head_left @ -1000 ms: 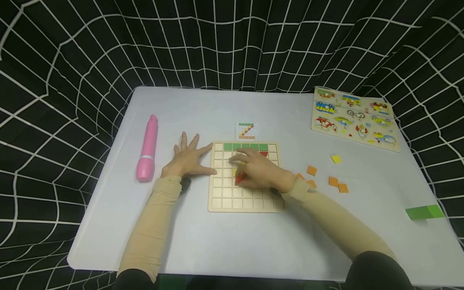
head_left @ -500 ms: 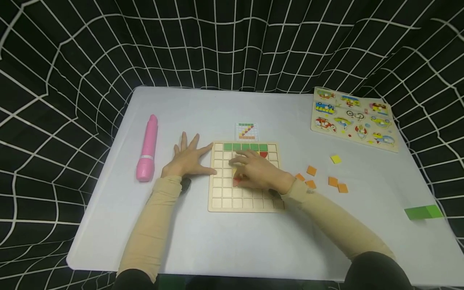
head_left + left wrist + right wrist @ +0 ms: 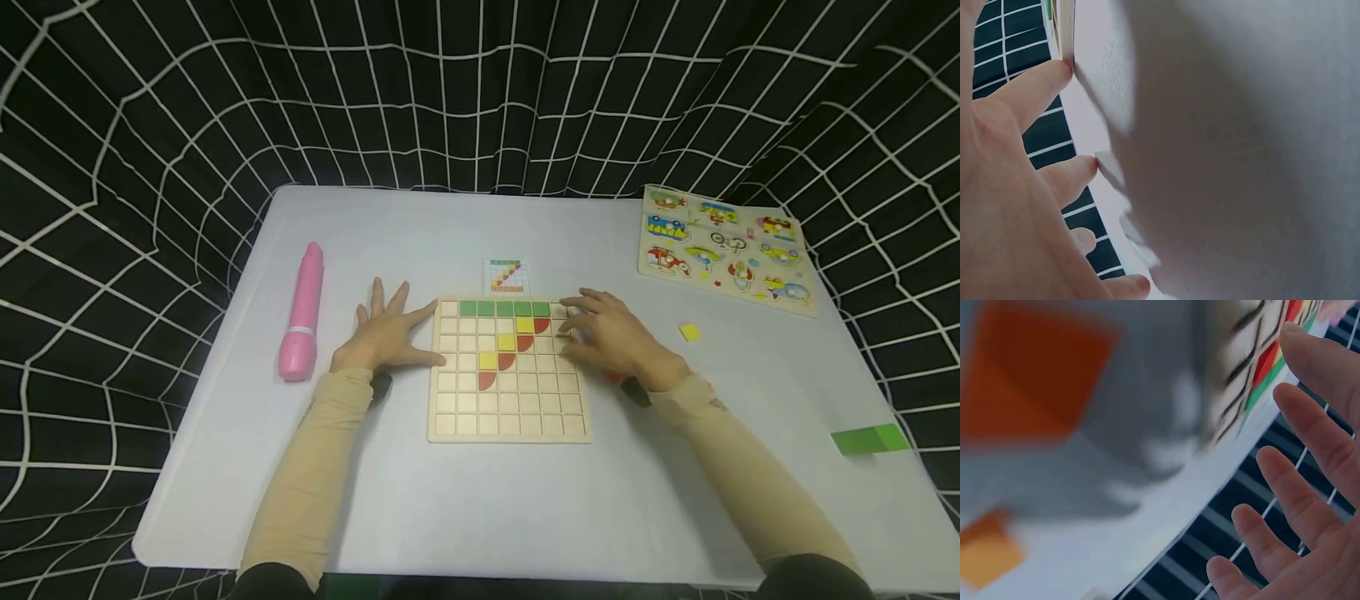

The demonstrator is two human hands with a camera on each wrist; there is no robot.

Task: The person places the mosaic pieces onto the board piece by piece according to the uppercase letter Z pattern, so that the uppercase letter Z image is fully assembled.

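Observation:
A wooden grid board (image 3: 465,426) lies mid-table, with a row of green squares (image 3: 505,308) along its far side. Below them, yellow squares (image 3: 506,342) and red quarter-round pieces (image 3: 487,381) run in a diagonal stair. My left hand (image 3: 382,337) is spread flat, thumb and index finger touching the board's left edge. Over the right edge of the board hovers my right hand (image 3: 615,337), its fingers apart and nothing between them. In the right wrist view an orange square (image 3: 1035,375) lies on the table beneath that hand.
Beyond the board is a small pattern card (image 3: 507,277). A pink wand-like object (image 3: 303,317) lies at left. A vehicle puzzle board (image 3: 727,250) is at back right, with a loose yellow square (image 3: 690,332) nearer and a green block (image 3: 870,439) at far right.
My right hand has let go of a red quarter-round piece on the board and moved right to the board's edge. The left hand stays in place.

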